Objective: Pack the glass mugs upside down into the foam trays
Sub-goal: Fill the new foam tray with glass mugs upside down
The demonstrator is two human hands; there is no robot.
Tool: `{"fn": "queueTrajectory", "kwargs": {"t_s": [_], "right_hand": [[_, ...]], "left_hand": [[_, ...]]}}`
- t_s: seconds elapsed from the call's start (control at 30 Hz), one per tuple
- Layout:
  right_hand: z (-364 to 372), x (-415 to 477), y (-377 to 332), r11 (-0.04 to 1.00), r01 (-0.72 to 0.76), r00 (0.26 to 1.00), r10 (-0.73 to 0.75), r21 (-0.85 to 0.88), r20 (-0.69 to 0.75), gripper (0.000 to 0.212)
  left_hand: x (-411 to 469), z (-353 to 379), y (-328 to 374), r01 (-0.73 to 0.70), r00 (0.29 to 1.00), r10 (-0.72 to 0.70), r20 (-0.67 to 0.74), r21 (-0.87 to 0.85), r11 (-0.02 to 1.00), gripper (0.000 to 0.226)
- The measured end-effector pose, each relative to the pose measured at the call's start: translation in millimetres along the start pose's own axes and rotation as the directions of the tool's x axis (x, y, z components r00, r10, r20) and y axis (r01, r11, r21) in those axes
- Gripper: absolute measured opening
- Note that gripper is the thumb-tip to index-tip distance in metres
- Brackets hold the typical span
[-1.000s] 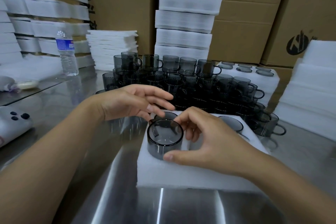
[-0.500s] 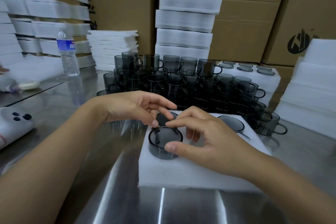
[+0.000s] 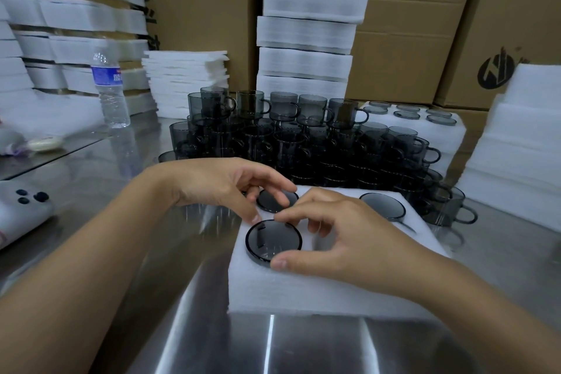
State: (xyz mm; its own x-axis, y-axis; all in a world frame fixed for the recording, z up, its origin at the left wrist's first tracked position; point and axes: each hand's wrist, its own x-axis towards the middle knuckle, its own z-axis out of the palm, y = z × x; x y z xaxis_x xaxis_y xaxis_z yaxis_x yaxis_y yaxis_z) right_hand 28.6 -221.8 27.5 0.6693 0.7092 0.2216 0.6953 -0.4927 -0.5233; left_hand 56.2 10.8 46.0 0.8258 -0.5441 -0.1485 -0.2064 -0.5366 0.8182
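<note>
Mug [image 3: 273,240] sat upside down in tray [image 3: 303,291], near-left slot, base up. R hand [image 3: 349,240] pinched its base rim btwn thumb & index. L hand [image 3: 221,185] was loosely curled, one fingertip touching the rim's far-left edge, gripping nothing. Two seated mugs [image 3: 383,206] sat behind; loose mugs [image 3: 303,146] piled beyond tray.

subject: one person, two arms seen from above | left hand [image 3: 224,182]: bare, nails cut short | right hand [image 3: 343,237]: bare, thumbnail [image 3: 280,264] short and rounded | left forearm [image 3: 91,252]: bare up to the lower left frame edge | right forearm [image 3: 473,313]: bare up to the lower right edge | wrists: slender, uncovered
</note>
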Motion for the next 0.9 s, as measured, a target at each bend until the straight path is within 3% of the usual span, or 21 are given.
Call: {"fn": "queueTrajectory", "kwargs": {"t_s": [0.57,0.9], "right_hand": [[2.4,3.0,0.2,1.0,-0.017,1.0,0.017,0.011,0.005,0.043],[2.1,3.8,0.1,1.0,-0.016,1.0,0.015,0.009,0.024,0.045]], "left_hand": [[-1.4,5.0,5.7,-0.036,0.999,0.036,-0.014,0.005,0.999,0.057],[-0.6,6.7,9.9,-0.017,1.0,0.014,0.021,0.152,0.988,0.06]]}}
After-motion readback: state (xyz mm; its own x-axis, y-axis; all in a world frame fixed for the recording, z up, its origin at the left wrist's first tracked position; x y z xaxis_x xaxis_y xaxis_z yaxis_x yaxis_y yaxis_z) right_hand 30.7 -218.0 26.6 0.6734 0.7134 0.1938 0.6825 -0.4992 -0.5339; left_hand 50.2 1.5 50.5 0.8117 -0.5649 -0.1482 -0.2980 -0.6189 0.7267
